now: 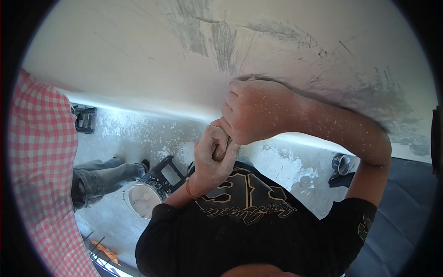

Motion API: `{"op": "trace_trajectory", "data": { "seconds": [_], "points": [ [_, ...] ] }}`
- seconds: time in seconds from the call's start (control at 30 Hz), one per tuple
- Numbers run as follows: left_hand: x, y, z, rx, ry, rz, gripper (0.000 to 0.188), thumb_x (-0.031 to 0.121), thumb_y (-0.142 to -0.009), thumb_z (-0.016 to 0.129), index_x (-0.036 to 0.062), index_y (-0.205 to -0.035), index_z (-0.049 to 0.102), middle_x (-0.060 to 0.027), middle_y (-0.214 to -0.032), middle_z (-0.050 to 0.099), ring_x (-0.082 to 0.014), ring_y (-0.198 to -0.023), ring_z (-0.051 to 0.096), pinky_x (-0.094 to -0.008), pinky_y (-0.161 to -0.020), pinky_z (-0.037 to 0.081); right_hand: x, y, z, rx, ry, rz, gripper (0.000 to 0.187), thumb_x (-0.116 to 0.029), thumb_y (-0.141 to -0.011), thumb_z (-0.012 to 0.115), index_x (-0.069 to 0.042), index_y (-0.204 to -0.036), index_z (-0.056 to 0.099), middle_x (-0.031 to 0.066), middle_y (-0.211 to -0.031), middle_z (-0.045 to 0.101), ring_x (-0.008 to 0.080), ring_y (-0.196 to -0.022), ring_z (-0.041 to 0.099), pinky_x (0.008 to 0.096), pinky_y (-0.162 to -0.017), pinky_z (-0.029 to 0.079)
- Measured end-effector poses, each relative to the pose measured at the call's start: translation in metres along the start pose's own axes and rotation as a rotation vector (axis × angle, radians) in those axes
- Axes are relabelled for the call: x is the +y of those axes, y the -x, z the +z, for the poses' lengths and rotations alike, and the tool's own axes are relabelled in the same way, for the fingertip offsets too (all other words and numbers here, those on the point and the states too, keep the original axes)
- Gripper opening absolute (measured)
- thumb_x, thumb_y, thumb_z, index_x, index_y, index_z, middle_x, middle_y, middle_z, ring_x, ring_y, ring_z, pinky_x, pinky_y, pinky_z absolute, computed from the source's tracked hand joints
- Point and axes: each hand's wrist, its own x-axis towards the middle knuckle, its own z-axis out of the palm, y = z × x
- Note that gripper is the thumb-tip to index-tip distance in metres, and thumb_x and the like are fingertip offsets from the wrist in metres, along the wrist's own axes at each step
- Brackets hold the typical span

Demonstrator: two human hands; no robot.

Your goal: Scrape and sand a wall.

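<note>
My two hands meet in front of a pale wall (pixel 138 55) marked with grey scuffs and streaks. My right hand (pixel 256 111) is closed in a fist, its knuckles up by the wall and its forearm reaching in from the right. Just below it, my left hand (pixel 213 152) curls its fingers in beside the right hand's lower side. A brownish rounded bit shows inside the left hand's curl, too covered to name. Whatever the right fist grips, if anything, is hidden. White dust coats both hands, and a thin bracelet (pixel 189 188) circles my left wrist.
Another person in a red-and-white checked garment (pixel 46 138) is close on the left, with grey trouser legs (pixel 108 177) nearby. A white bucket (pixel 129 203) stands beside a black plastic frame (pixel 156 179) on the white-spattered floor (pixel 120 134). A small container (pixel 341 162) sits at right.
</note>
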Motion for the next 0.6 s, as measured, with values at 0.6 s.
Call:
{"op": "trace_trajectory", "data": {
  "seconds": [0.6],
  "points": [
    [-0.002, -0.006, -0.015, 0.012, -0.159, -0.033, 0.029, -0.003, -0.085, 0.073, 0.0066, -0.083, 0.045, 0.0038, -0.058, 0.036, -0.0025, -0.052, 0.033, -0.0239, -0.049, 0.025, 0.004, -0.008, 0.007, 0.060, 0.051, 0.047, 0.043, -0.023, -0.096, 0.067, -0.010, -0.056, 0.060, -0.0028, -0.054, 0.055, 0.0120, -0.053, 0.049, 0.0287, -0.055, 0.041]
  ]
}}
